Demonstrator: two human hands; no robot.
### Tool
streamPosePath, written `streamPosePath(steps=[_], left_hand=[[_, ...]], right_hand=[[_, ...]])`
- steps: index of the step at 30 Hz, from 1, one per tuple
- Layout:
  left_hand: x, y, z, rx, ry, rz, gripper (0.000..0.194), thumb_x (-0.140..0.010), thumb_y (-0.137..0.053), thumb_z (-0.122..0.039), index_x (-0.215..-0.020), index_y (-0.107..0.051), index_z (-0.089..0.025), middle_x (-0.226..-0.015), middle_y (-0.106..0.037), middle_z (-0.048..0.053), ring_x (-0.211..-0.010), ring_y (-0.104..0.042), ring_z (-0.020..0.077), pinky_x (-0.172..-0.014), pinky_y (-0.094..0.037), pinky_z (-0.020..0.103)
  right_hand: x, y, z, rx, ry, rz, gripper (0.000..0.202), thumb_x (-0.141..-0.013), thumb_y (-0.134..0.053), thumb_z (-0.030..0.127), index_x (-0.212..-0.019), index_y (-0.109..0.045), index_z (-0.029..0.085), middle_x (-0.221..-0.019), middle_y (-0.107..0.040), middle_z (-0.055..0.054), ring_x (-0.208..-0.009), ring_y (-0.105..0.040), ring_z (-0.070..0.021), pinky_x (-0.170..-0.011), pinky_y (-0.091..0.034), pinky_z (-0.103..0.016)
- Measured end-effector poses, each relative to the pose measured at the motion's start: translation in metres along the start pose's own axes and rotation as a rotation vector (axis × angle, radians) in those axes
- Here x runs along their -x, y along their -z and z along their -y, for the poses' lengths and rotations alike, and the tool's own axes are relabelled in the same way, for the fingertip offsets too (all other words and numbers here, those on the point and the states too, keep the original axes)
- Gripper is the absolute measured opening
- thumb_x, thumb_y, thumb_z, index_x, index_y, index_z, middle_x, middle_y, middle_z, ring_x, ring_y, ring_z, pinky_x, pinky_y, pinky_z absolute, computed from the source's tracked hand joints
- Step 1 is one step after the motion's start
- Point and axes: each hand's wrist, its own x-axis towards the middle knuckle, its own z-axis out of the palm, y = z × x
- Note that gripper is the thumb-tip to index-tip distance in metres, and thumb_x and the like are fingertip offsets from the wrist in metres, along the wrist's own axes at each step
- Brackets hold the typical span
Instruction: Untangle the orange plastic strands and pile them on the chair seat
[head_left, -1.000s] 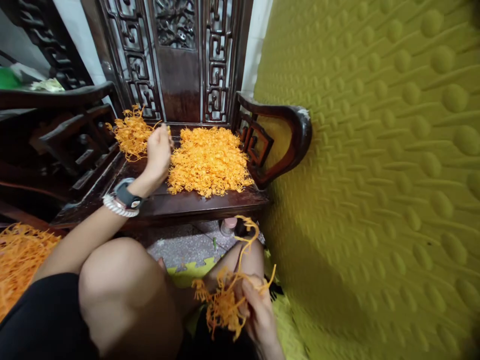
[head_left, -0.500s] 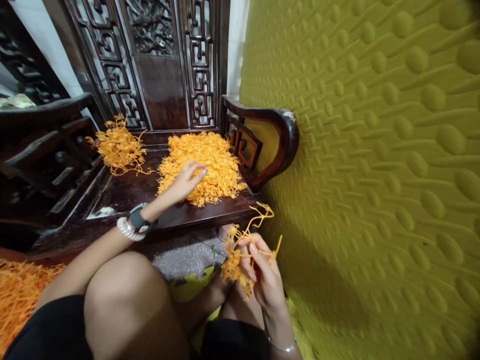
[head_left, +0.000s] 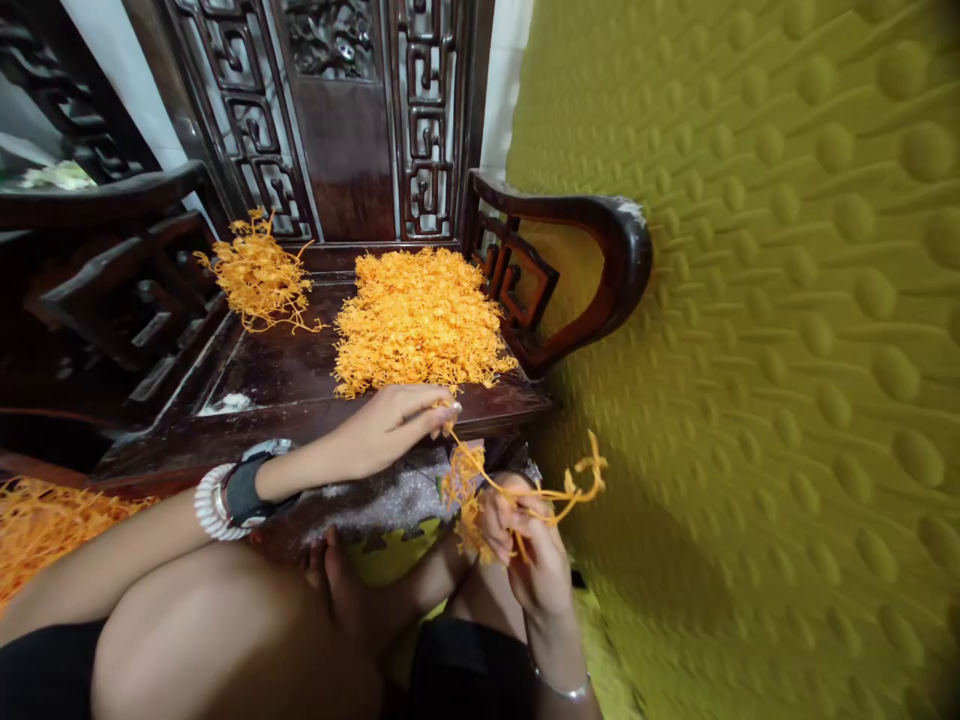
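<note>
My left hand (head_left: 386, 428), with a watch and white beads at the wrist, pinches the end of an orange strand just in front of the seat edge. The strand (head_left: 480, 470) runs down to my right hand (head_left: 529, 540), whose fingers are closed on a bunch of orange strands (head_left: 466, 490) hanging at its left side. Loose strand ends stick out to the right of that hand. Behind my left hand, a broad pile of orange strands (head_left: 424, 315) lies on the dark wooden seat (head_left: 277, 370). A smaller tangled heap (head_left: 259, 275) sits at the seat's back left.
Carved armrests (head_left: 626, 250) flank the seat, and a carved back panel (head_left: 352, 160) rises behind it. A green padded surface (head_left: 750, 350) fills the right side. More orange strands (head_left: 60, 525) lie at the lower left. My knees are below the seat.
My left hand has come down from the big pile toward my right hand and now pinches a strand. The strands at my right hand have shifted. The view has moved slightly.
</note>
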Motion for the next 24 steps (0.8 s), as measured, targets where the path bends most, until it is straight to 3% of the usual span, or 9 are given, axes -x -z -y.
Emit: streamPosePath(steps=[3,7,12,17,19,21,24], left_hand=[[-0.006,-0.003,0.014,-0.084,-0.014,-0.103,0.03,-0.097,-0.044,-0.033,-0.076,-0.055,-0.016,-0.074,-0.054,-0.001,-0.071,-0.05,0.0117,-0.07,-0.037,0.025],[-0.023,-0.014,0.032,-0.153,0.01,-0.161,0.033,-0.096,-0.046,-0.037,-0.073,-0.058,-0.016,-0.073,-0.057,-0.001,-0.071,-0.051,0.0134,-0.069,-0.036,0.026],[-0.042,-0.028,0.038,0.005,0.001,-0.227,0.031,-0.093,-0.05,-0.034,-0.07,-0.06,-0.016,-0.071,-0.058,0.0,-0.071,-0.053,0.0146,-0.068,-0.038,0.027],[-0.042,-0.037,0.015,0.24,-0.016,-0.407,0.021,-0.088,-0.058,-0.026,-0.07,-0.065,-0.017,-0.071,-0.06,0.002,-0.073,-0.054,0.0145,-0.068,-0.04,0.026],[-0.041,-0.02,0.012,0.389,0.021,-0.507,0.019,-0.083,-0.062,-0.024,-0.065,-0.062,-0.017,-0.066,-0.058,0.001,-0.061,-0.051,0.0117,-0.057,-0.038,0.024],[-0.039,0.012,0.018,0.512,0.078,-0.638,0.026,-0.085,-0.057,-0.028,-0.061,-0.053,-0.018,-0.06,-0.05,-0.001,-0.044,-0.037,0.0072,-0.043,-0.029,0.021],[-0.038,0.064,0.039,0.646,0.223,-0.826,0.03,-0.089,-0.048,-0.032,-0.062,-0.041,-0.019,-0.053,-0.03,-0.006,-0.037,-0.017,0.0054,-0.038,-0.02,0.019]], right_hand=[[0.008,0.004,-0.015,0.153,-0.047,-0.148,0.022,-0.071,-0.069,0.037,-0.064,-0.056,0.02,-0.053,-0.045,0.003,-0.045,-0.033,-0.0092,-0.043,-0.028,-0.022],[0.014,0.014,-0.024,0.311,-0.032,-0.27,0.022,-0.069,-0.07,0.04,-0.075,-0.066,0.02,-0.068,-0.06,-0.002,-0.06,-0.05,-0.014,-0.057,-0.042,-0.025],[0.007,0.017,-0.011,0.315,0.018,-0.215,0.022,-0.076,-0.066,0.041,-0.072,-0.062,0.02,-0.065,-0.053,0.0,-0.056,-0.044,-0.0122,-0.055,-0.039,-0.024],[0.008,0.009,0.003,0.246,0.016,-0.126,0.029,-0.079,-0.064,0.039,-0.061,-0.053,0.019,-0.057,-0.042,0.003,-0.052,-0.036,-0.0113,-0.049,-0.032,-0.025],[0.021,0.008,0.001,0.246,0.049,-0.111,0.033,-0.081,-0.061,0.04,-0.056,-0.052,0.02,-0.055,-0.042,0.002,-0.053,-0.038,-0.0125,-0.051,-0.033,-0.026],[0.038,0.01,-0.003,0.231,0.081,-0.161,0.033,-0.082,-0.06,0.041,-0.056,-0.055,0.02,-0.054,-0.045,0.001,-0.053,-0.041,-0.0133,-0.053,-0.036,-0.026],[0.055,0.012,-0.008,0.213,0.069,-0.264,0.023,-0.079,-0.063,0.037,-0.062,-0.061,0.021,-0.059,-0.052,0.001,-0.055,-0.045,-0.0136,-0.054,-0.04,-0.026]])
